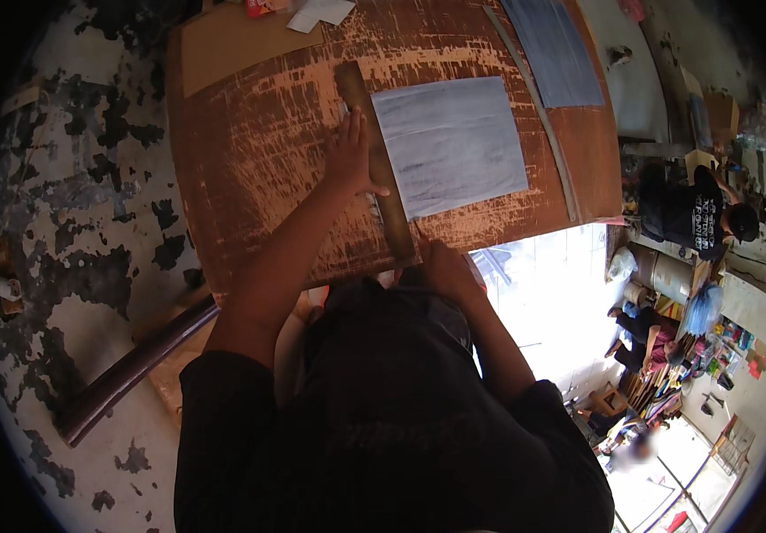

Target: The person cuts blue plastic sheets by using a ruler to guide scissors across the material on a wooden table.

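Observation:
A grey-streaked sheet [450, 147] lies flat on the scratched reddish-brown table [250, 178]. Along its left edge runs a long, dark, flat straightedge [390, 209], slanting from the far side down to the near table edge. My left hand [347, 160] lies on the straightedge and the table beside it, fingers stretched forward and thumb spread across the bar. At the sheet's near left corner, by the straightedge's near end, my right hand [441, 265] is closed. Something thin seems to poke up from its fingers, too small to name.
A brown board [241, 49] and white paper scraps [321, 13] lie at the far left. To the right, a long narrow strip [534, 107] separates my sheet from another grey sheet [554, 53]. A dark roll [139, 369] leans at lower left. Other people [690, 213] are off to the right.

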The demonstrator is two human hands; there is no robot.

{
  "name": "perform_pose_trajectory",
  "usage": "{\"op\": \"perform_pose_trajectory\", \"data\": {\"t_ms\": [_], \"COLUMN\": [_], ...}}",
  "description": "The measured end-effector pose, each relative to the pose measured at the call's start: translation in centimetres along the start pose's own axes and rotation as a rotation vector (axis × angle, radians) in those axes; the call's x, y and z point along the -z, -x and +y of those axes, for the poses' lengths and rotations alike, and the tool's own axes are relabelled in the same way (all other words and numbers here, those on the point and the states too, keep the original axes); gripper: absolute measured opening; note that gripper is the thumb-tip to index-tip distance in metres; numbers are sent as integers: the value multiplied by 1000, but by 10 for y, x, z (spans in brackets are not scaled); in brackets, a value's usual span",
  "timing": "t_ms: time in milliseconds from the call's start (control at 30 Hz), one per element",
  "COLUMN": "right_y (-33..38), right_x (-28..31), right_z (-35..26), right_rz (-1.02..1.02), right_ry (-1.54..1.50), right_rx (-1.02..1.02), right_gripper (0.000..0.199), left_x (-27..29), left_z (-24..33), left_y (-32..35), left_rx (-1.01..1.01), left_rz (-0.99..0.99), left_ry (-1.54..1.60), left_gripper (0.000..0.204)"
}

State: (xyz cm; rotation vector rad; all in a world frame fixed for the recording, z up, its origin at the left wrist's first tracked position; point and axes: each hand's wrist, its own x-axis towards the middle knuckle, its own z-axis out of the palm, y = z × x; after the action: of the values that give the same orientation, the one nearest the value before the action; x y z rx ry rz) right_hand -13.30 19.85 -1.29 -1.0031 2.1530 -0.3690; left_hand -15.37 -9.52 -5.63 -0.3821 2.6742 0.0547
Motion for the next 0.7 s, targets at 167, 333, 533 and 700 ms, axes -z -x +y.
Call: {"op": "perform_pose_trajectory", "data": {"t_ms": [167,333,533,700], "right_y": [-50,-91,-93,-90], "right_x": [13,-5,-13,-13], "right_z": [-30,-22,-19,-21], "right_rz": [228,278,284,281], "right_ry": [-302,-324,-345,-395], "right_rx": [-258,-293,-297,-310], "right_gripper": [51,51,51,51], "left_x": [-2,-8,-9,-4], "left_z": [1,-1,-2,0], "left_y": [-1,-1,-1,-1], "left_rx": [-18,-39,-35,-26], "left_rz": [29,90,83,44], "left_ry": [33,127,135,116], "left_gripper": [169,169,170,169]}}
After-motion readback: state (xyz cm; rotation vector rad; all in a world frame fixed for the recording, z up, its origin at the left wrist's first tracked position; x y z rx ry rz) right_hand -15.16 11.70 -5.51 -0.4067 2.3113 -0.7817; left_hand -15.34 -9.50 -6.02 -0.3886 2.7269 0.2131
